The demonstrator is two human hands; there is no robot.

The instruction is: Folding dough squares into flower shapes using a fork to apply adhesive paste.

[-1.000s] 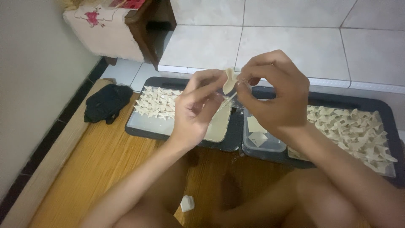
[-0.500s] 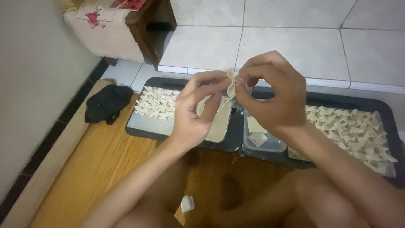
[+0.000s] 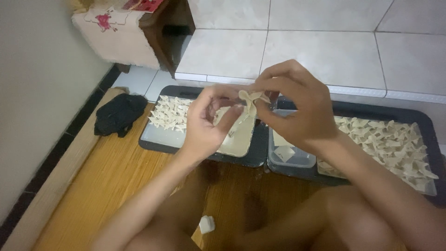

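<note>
So the folded dough piece [image 3: 250, 100] is up in the air, pinched between both hands right over the gap between the two trays. It's a small pale wrapper with its corners flaring out at the top, and its length runs roughly up and down, hanging a bit toward the left hand [image 3: 209, 125]. The left hand's fingers [image 3: 231, 115] are closed narrow on the lower part, coming in from the left and below. The right hand [image 3: 297, 109] comes over from the right and above, fingers pinched tight on the top fold. Both are touching it, so neither is really nearer.

Under them on the wooden floor [image 3: 111, 176] sits a dark tray [image 3: 153, 144] with a heap of finished folded pieces [image 3: 171, 114], and beside it a flat pale stack of wrappers [image 3: 239, 139]. To the right there's a clear plastic tub [image 3: 290, 155] with a few squares in it, then another dark tray [image 3: 429, 125] with more folded pieces [image 3: 385, 139]. A black cloth [image 3: 118, 114] lies off left near the wall, and a small white scrap [image 3: 206, 224] sits by the knees.
</note>
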